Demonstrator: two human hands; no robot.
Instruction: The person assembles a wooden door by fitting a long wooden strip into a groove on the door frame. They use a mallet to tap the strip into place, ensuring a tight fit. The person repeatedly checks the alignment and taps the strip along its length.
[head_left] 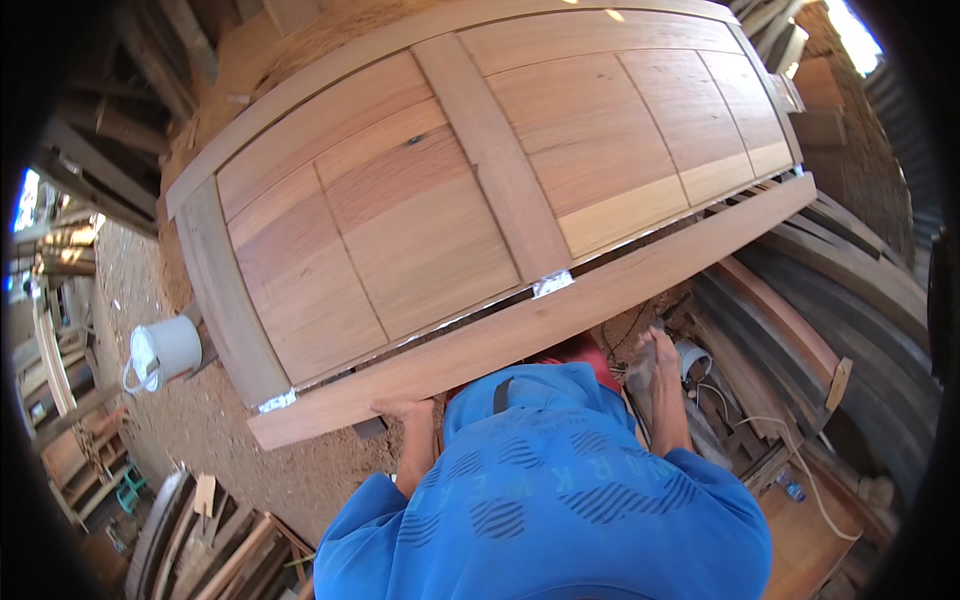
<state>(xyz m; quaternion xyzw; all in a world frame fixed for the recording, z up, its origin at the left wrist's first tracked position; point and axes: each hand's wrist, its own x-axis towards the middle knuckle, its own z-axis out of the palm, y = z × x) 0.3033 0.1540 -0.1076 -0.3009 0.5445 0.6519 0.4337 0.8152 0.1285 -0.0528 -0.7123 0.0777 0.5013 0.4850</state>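
A large panelled wooden door (495, 150) lies in front of me, with a long loose wooden rail (540, 320) along its near side. A narrow gap runs between them. White, wet-looking glue (552, 284) coats the joint ends at the middle, the left corner and the right corner. My left hand (408, 410) is closed on the rail's near edge toward its left end; the underside fingers are hidden. My right hand (660, 350) is apart from the rail, low on its near side. Its fingers look curled, but whatever they hold is unclear.
A white bucket (165, 350) stands on the dirt floor at left. Scrap wood (225, 545) is piled at lower left, and long dark boards (790, 310) are stacked at right. Beside my right hand are a white container (692, 360) and a pale cord (800, 450).
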